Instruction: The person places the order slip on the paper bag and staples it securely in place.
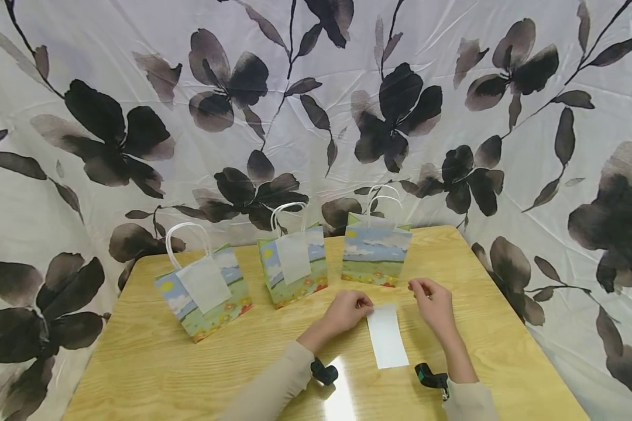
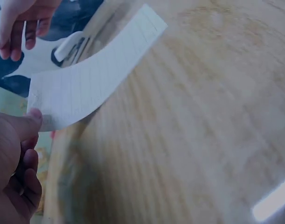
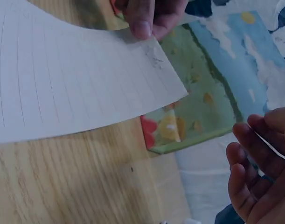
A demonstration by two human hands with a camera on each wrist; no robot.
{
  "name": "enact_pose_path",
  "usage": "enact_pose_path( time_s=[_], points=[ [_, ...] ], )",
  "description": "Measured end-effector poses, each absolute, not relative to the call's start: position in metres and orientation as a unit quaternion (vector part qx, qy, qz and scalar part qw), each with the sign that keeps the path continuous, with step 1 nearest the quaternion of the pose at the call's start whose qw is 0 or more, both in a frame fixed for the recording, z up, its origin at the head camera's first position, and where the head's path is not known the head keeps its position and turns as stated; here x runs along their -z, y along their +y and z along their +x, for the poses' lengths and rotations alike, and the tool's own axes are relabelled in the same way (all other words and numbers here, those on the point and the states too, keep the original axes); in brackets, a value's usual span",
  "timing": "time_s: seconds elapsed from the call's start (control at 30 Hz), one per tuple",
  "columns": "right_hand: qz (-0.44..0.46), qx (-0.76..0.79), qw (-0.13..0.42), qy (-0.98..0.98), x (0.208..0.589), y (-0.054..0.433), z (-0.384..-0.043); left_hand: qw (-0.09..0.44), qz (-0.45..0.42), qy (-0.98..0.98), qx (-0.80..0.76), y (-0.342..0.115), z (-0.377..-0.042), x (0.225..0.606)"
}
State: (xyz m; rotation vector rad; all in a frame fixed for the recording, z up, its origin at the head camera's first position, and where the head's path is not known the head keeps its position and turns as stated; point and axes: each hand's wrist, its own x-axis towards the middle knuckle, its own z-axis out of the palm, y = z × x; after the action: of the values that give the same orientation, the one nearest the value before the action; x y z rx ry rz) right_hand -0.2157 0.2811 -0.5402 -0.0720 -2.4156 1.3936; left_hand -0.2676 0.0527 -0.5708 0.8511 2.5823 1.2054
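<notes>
While the left hand (image 1: pixel 347 309) pinches the paper (image 1: pixel 388 337) by one corner, right hand (image 1: pixel 433 299) holds nothing, fingers loose; paper white, faintly lined, bowed, roughened near held end; over table (image 1: pixel 163 374), before rightmost bag (image 1: pixel 376 255).

A pale wood-grain counter (image 1: pixel 147 374) stands before a draped white cloth (image 1: pixel 316 134) printed with dark flowers, in what appears to be an indoor spot; whether home, studio or workroom cannot be told. The creased fabric (it fills the whole background) screens off anything beyond. Landscape-printed paper bags (image 1: pixel 237 295) with white handles stand on the counter, whose glossy top catches a bright reflection (image 1: pixel 339 400).
</notes>
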Motion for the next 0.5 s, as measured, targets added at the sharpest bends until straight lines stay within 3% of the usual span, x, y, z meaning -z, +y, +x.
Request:
enact_pose_path(
  time_s=[0.37, 0.5],
  points=[
    [0.053, -0.463, 0.117, -0.877, 0.519, 0.259, -0.224, 0.063, 0.313, 0.876, -0.362, 0.029, -0.294, 0.516],
    [0.072, -0.467, 0.128, -0.872, 0.512, 0.254, -0.224, 0.041, 0.334, 0.879, -0.337, 0.028, -0.297, 0.494]
  ],
)
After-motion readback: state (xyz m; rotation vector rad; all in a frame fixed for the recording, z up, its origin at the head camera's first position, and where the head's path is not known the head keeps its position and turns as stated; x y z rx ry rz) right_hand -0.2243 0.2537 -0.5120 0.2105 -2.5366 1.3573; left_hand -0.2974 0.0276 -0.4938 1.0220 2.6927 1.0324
